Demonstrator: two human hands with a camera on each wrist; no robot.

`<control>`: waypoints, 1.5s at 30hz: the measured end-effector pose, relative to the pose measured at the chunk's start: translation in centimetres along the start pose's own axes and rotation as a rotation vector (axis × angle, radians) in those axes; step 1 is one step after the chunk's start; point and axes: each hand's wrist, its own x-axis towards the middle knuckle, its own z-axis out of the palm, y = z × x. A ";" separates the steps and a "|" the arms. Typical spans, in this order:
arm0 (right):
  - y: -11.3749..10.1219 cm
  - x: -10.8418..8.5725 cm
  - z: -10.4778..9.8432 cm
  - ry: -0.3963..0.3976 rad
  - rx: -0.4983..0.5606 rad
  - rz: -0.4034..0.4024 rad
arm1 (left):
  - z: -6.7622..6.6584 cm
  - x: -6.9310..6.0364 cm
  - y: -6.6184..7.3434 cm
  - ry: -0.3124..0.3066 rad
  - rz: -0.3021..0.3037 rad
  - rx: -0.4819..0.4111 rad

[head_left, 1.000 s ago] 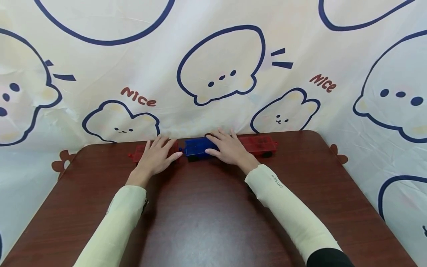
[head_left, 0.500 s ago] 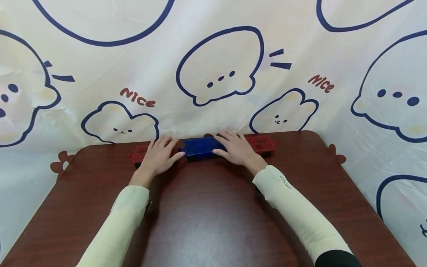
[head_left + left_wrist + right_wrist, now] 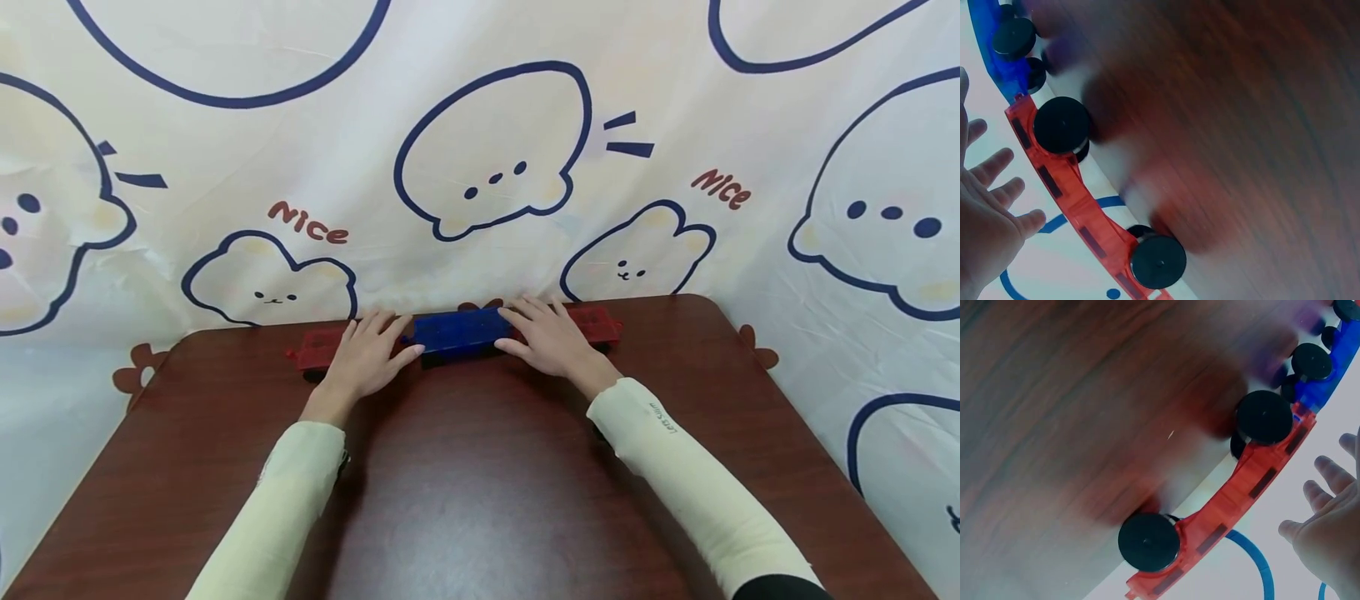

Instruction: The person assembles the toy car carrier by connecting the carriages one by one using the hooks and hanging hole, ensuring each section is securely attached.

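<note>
Three toy train cars stand in a row near the table's far edge. The blue car [image 3: 459,332] is in the middle, with a red car [image 3: 1072,194] on its left and another red car [image 3: 1222,512] on its right. Black wheels show under each. My left hand [image 3: 367,354] hovers over the left red car, fingers spread, hiding part of it; the left wrist view shows a gap between them. Likewise my right hand [image 3: 551,342] hovers over the right red car with fingers spread and apart from it. In both wrist views, the red cars meet the blue car end to end.
The dark brown wooden table [image 3: 465,467] has rounded far corners. Behind it and at both sides hangs a pale curtain [image 3: 480,150] printed with blue cartoon outlines and red words.
My right hand has slid right, from over the blue car to over the right red one. My left hand has shifted slightly right. The cars look unmoved.
</note>
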 end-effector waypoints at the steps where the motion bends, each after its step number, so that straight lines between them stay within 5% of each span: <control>1: 0.1 0.0 -0.1 0.002 0.003 0.000 | 0.0 0.1 0.1 0.002 0.004 0.003; 23: 1.7 -2.0 0.6 0.011 0.112 0.088 | 0.2 1.6 2.5 -0.003 0.038 0.004; 45: 3.2 -3.2 1.2 -0.019 0.103 0.134 | 1.5 3.1 4.2 -0.046 0.022 0.008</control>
